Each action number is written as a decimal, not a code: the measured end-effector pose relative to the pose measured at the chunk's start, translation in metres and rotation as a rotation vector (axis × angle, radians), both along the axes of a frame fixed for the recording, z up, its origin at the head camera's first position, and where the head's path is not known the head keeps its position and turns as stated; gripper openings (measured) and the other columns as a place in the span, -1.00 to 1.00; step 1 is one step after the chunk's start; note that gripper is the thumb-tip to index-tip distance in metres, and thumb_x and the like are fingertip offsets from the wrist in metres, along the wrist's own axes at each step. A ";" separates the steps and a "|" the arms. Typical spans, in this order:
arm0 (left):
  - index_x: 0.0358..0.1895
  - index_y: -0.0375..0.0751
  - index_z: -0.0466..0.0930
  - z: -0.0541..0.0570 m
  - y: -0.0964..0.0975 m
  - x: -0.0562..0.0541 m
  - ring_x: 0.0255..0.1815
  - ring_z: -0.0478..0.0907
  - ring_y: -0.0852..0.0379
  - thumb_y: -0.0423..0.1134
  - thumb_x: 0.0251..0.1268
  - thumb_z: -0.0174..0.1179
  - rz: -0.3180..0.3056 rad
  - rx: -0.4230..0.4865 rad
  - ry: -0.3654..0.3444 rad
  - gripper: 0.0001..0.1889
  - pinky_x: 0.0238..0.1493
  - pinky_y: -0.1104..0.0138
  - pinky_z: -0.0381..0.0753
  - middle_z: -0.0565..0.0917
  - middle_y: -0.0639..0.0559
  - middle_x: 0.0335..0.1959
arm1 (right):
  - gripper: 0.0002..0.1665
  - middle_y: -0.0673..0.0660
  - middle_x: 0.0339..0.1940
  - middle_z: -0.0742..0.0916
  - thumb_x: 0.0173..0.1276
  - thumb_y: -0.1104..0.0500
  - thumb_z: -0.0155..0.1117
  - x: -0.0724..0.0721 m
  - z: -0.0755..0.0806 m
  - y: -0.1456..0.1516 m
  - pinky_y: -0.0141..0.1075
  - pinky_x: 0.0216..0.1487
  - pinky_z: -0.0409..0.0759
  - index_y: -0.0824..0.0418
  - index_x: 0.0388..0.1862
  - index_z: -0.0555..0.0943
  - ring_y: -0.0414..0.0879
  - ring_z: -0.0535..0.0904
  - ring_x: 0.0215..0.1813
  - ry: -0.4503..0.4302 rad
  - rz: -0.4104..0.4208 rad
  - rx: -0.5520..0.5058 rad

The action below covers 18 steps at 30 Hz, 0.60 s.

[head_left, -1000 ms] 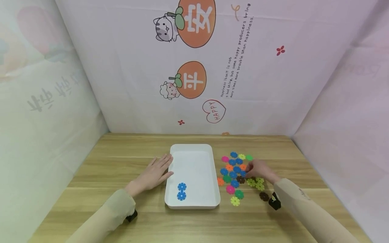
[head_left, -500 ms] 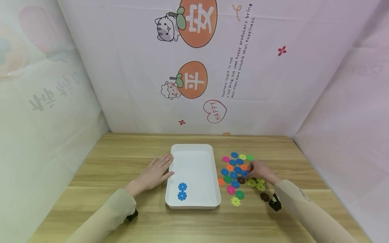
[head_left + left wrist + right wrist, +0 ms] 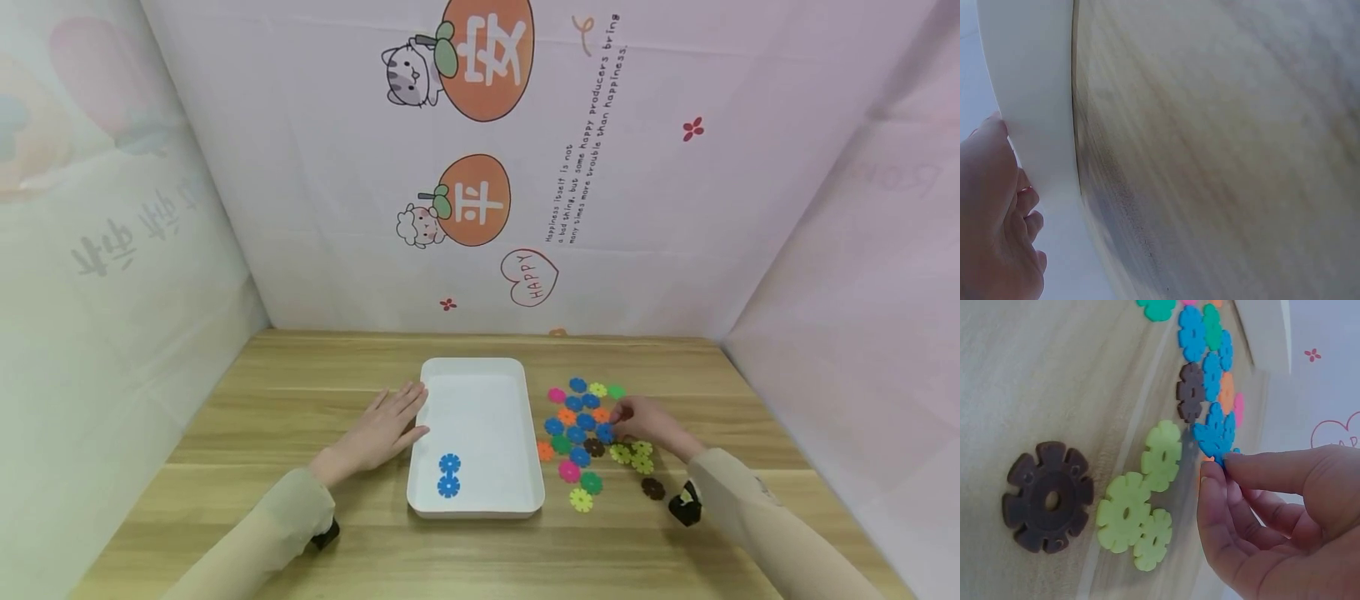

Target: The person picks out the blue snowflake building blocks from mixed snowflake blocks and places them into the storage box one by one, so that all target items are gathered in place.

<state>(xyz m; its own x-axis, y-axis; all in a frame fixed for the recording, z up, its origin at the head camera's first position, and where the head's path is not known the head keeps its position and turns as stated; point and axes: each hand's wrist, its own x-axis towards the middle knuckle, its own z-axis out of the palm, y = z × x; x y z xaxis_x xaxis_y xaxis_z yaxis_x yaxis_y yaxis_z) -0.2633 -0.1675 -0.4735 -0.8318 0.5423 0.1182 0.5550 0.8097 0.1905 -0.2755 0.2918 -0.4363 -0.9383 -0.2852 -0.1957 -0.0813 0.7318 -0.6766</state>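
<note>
My right hand (image 3: 651,425) pinches a blue flower-shaped plastic disc (image 3: 604,432) between thumb and index finger, at the right side of a spread of discs. In the right wrist view the pinched blue disc (image 3: 1212,439) is tilted and overlaps other blue discs behind it. A white tray (image 3: 535,467) stands left of the spread, with two blue discs (image 3: 449,475) lying inside near its front left corner. Across the tray's left rim rests my left hand (image 3: 381,429), fingers extended. The left wrist view shows that hand (image 3: 997,219) touching the white tray wall (image 3: 1035,94).
Several loose discs in blue, orange, pink, green, yellow and brown lie right of the tray. Yellow-green discs (image 3: 1124,512) and a brown disc (image 3: 1049,499) lie nearest the right wrist. A printed cloth wall (image 3: 337,250) stands behind the wooden table (image 3: 315,375).
My right hand has shifted slightly to the right, and more of the blue disc at its fingertips shows. The left hand and the tray stay in place.
</note>
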 end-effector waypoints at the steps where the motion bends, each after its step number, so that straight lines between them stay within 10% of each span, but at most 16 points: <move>1: 0.57 -0.27 0.04 0.000 0.000 0.000 0.63 0.04 -0.19 0.13 0.57 -0.13 0.002 -0.003 -0.003 -0.28 0.56 -0.22 0.02 0.11 -0.17 0.61 | -0.87 0.17 -0.40 0.65 0.27 0.35 0.21 0.000 0.002 -0.001 -0.27 -0.33 0.64 0.43 -0.25 0.53 -0.10 0.57 -0.39 -0.017 0.008 -0.019; 18: 0.57 -0.26 0.04 0.001 0.000 0.001 0.63 0.05 -0.19 0.13 0.56 -0.11 0.007 -0.006 -0.001 -0.27 0.56 -0.21 0.04 0.11 -0.16 0.61 | -0.84 0.15 -0.36 0.69 0.36 0.25 0.27 -0.016 0.030 -0.062 -0.21 -0.25 0.65 0.34 -0.19 0.58 -0.06 0.60 -0.33 -0.022 0.034 -0.021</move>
<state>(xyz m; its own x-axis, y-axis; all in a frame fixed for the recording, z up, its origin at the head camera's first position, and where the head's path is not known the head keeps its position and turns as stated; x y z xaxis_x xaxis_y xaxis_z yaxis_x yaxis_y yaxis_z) -0.2625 -0.1677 -0.4730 -0.8354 0.5376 0.1143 0.5496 0.8145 0.1856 -0.2917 0.2299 -0.4061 -0.9237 -0.3207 -0.2094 -0.0909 0.7146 -0.6936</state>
